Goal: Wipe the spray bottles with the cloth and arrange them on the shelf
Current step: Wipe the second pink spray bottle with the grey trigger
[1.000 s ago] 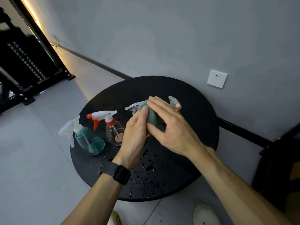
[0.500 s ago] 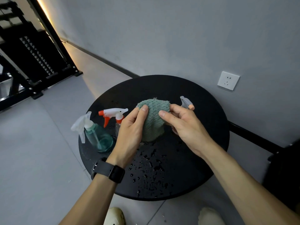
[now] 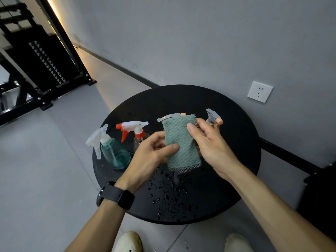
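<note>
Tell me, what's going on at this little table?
A person is wiping a spray bottle wrapped in a green cloth; the left hand and right hand both grip it. Three more bottles stand on the wet black table, not yet shelved.

On the round table [image 3: 227, 188]: four spray bottles (teal [image 3: 113, 151], orange-triggered [image 3: 135, 132], one cloth-wrapped [image 3: 170, 117], one behind the hand [image 3: 213, 118]); one cloth [image 3: 181, 144].

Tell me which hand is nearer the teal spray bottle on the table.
Left. The left hand grips the green cloth just right of the teal spray bottle. The right hand holds the cloth's far side, farther from that bottle.
</note>
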The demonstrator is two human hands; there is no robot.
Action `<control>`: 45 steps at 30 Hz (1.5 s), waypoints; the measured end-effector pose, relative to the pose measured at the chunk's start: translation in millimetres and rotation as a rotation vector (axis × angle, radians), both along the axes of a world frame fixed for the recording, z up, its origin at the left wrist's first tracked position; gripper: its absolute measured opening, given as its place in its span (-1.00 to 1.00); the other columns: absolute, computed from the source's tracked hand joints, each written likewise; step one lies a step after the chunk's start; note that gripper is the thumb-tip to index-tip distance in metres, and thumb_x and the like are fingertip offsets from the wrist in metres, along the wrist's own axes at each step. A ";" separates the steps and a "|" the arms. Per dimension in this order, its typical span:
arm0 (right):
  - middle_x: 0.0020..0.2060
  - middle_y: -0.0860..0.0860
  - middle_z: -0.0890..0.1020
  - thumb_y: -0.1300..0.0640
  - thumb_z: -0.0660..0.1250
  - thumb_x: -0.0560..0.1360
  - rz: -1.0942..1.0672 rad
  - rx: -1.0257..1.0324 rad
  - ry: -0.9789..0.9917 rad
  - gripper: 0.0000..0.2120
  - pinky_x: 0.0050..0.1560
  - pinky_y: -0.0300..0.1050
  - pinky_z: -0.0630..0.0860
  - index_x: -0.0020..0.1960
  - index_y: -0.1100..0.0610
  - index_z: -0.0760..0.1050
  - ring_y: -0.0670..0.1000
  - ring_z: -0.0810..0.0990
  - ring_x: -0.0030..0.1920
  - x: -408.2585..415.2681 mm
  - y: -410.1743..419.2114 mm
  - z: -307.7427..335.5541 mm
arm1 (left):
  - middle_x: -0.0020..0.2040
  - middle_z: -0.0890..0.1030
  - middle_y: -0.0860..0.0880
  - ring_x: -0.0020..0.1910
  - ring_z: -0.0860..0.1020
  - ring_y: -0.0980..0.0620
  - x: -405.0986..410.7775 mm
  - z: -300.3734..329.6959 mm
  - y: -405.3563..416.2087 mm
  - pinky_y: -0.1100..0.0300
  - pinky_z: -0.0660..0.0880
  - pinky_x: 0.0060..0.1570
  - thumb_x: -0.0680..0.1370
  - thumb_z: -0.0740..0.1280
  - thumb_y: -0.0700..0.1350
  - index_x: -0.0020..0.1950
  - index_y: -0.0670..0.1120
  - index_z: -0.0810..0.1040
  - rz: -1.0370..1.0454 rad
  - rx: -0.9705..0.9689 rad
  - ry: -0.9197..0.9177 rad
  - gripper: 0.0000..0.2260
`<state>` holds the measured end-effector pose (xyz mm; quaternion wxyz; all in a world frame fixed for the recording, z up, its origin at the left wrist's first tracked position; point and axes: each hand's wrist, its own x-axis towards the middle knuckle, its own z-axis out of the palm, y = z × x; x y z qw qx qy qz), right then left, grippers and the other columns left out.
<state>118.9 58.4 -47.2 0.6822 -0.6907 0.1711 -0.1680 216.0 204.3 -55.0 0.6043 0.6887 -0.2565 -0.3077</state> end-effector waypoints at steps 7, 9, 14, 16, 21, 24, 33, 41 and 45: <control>0.12 0.04 0.66 0.31 0.33 0.54 0.211 0.120 0.110 -0.46 0.18 0.14 0.56 0.42 -0.08 0.31 0.02 0.64 0.14 -10.9 -4.6 -15.3 | 0.14 0.59 -0.26 0.13 0.59 -0.24 -2.4 -12.7 0.8 -0.18 0.57 0.13 0.57 0.37 -0.19 0.11 -0.07 0.56 0.058 -0.023 0.037 -0.87; 0.12 0.02 0.66 0.36 0.29 0.55 0.208 0.114 0.138 -0.41 0.17 0.14 0.57 0.46 -0.09 0.27 0.01 0.64 0.14 -13.3 -4.4 -20.3 | 0.15 0.57 -0.28 0.15 0.59 -0.25 -4.0 -16.4 2.6 -0.23 0.55 0.13 0.56 0.38 -0.18 0.11 -0.04 0.57 0.042 0.005 0.069 -0.86; 0.08 0.00 0.68 0.33 0.27 0.57 0.206 0.101 0.222 -0.50 0.07 0.13 0.62 0.39 -0.09 0.36 -0.01 0.68 0.06 -21.2 -2.0 -29.6 | -0.11 0.63 -0.08 -0.13 0.68 -0.01 -9.6 -25.2 9.1 0.01 0.65 -0.14 0.57 0.38 -0.19 0.13 -0.09 0.56 0.027 0.101 0.097 -0.85; 0.05 0.01 0.68 0.32 0.28 0.57 0.197 0.079 0.285 -0.53 0.03 0.10 0.63 0.37 -0.08 0.39 -0.01 0.69 0.02 -25.8 -2.2 -35.3 | -0.20 0.62 0.00 -0.29 0.65 0.14 -15.0 -30.5 9.7 0.23 0.58 -0.34 0.57 0.37 -0.21 0.13 -0.13 0.55 0.026 0.138 0.122 -0.85; -0.04 0.05 0.67 0.29 0.30 0.56 0.179 -0.020 0.461 -0.56 -0.13 -0.01 0.66 0.37 -0.03 0.39 0.01 0.70 -0.09 -36.7 -2.9 -55.2 | -0.15 0.63 -0.02 -0.26 0.67 0.10 -28.2 -56.5 5.8 0.24 0.56 -0.33 0.56 0.39 -0.17 0.11 -0.08 0.56 0.001 0.280 0.138 -0.86; -0.05 0.06 0.65 0.27 0.32 0.55 0.181 -0.086 0.570 -0.53 -0.12 0.05 0.66 0.41 -0.02 0.35 0.04 0.69 -0.07 -38.1 -0.6 -73.5 | -0.19 0.61 -0.01 -0.33 0.64 0.16 -35.6 -73.4 4.0 0.25 0.54 -0.37 0.56 0.38 -0.19 0.09 -0.09 0.55 -0.002 0.355 0.142 -0.88; -0.11 0.04 0.66 0.26 0.33 0.51 0.167 -0.242 0.708 -0.53 -0.11 0.03 0.66 0.40 0.03 0.38 0.03 0.68 -0.14 -27.3 6.4 -114.5 | 0.00 0.65 -0.08 -0.02 0.66 -0.07 -31.5 -111.6 6.2 -0.01 0.64 -0.05 0.53 0.42 -0.12 0.13 -0.06 0.57 0.019 0.561 -0.002 -0.81; -0.05 0.06 0.62 0.19 0.36 0.50 0.093 -0.266 0.788 -0.62 -0.20 0.04 0.67 0.31 0.06 0.47 0.08 0.71 -0.24 -22.6 5.2 -127.9 | -0.10 0.58 0.05 -0.06 0.59 0.00 -27.0 -120.0 7.2 0.13 0.55 -0.01 0.53 0.40 -0.06 0.11 -0.07 0.54 -0.038 0.734 -0.341 -0.80; -0.02 0.08 0.64 0.17 0.37 0.50 0.090 -0.311 0.777 -0.63 -0.18 0.00 0.67 0.30 0.07 0.48 0.04 0.70 -0.28 -23.2 5.1 -129.8 | -0.14 0.56 0.04 -0.10 0.55 -0.02 -27.2 -120.8 8.5 0.12 0.49 -0.08 0.51 0.41 -0.03 0.07 -0.08 0.47 -0.013 0.754 -0.374 -0.77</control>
